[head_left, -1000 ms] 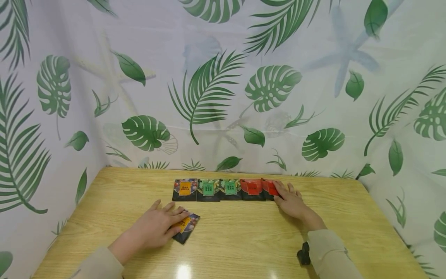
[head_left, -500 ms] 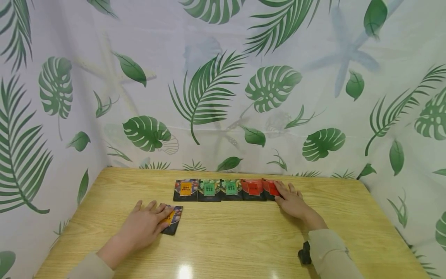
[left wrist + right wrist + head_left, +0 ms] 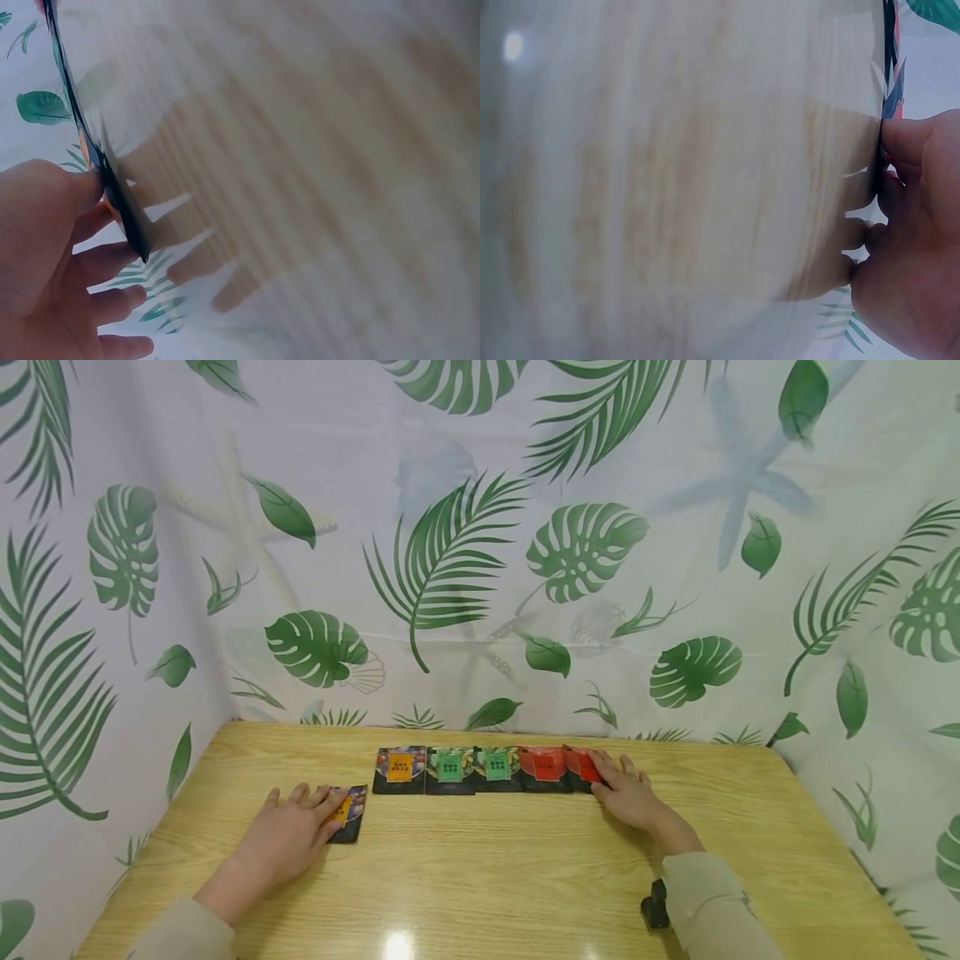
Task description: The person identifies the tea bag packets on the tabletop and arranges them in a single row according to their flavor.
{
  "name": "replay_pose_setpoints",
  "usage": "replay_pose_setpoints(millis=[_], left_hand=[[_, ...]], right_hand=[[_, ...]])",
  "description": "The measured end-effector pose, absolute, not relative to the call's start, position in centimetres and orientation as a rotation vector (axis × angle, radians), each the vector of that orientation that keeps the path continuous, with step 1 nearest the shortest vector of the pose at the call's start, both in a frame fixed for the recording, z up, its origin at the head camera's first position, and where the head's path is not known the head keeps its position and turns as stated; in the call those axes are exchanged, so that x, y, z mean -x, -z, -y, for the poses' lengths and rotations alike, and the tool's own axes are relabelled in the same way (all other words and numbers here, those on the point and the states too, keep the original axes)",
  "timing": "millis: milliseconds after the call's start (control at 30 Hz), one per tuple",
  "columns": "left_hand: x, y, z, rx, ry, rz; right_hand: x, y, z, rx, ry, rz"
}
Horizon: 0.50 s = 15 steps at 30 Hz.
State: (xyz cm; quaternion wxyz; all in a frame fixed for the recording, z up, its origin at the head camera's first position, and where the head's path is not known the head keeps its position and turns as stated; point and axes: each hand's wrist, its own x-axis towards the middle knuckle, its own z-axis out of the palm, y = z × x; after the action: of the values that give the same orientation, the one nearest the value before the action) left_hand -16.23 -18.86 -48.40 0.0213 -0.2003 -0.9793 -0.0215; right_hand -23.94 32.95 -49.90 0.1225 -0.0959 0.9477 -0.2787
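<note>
In the head view my left hand point(image 3: 285, 831) lies flat with spread fingers, its thumb and index finger on a dark food packet point(image 3: 349, 822) with an orange label, left of and nearer than a row. That row holds an orange-labelled packet point(image 3: 400, 771), two green-labelled packets point(image 3: 448, 771) and two red packets. Its red end packet point(image 3: 576, 777) has my right hand point(image 3: 628, 797) resting on its right edge, which hides part of it. In the left wrist view the left packet point(image 3: 120, 199) appears edge-on against the thumb. The right wrist view shows fingertips touching the red packet's edge.
The packets lie on a wood-grain table point(image 3: 487, 868). A leaf-patterned cloth point(image 3: 480, 568) rises behind the table's back edge and along both sides. Beside the right sleeve is a small black object point(image 3: 656, 906).
My left hand has slid the loose orange-labelled packet leftward and farther back, and the packet has turned straighter. The row and my right hand have stayed in place.
</note>
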Motion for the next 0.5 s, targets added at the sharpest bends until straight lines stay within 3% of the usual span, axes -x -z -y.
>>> replay_pose_setpoints(millis=[500], left_hand=[[18.7,49.2,19.6,0.553,0.082,3.084]], right_hand=[[23.8,49.6,-32.9,0.289,0.815,-2.754]])
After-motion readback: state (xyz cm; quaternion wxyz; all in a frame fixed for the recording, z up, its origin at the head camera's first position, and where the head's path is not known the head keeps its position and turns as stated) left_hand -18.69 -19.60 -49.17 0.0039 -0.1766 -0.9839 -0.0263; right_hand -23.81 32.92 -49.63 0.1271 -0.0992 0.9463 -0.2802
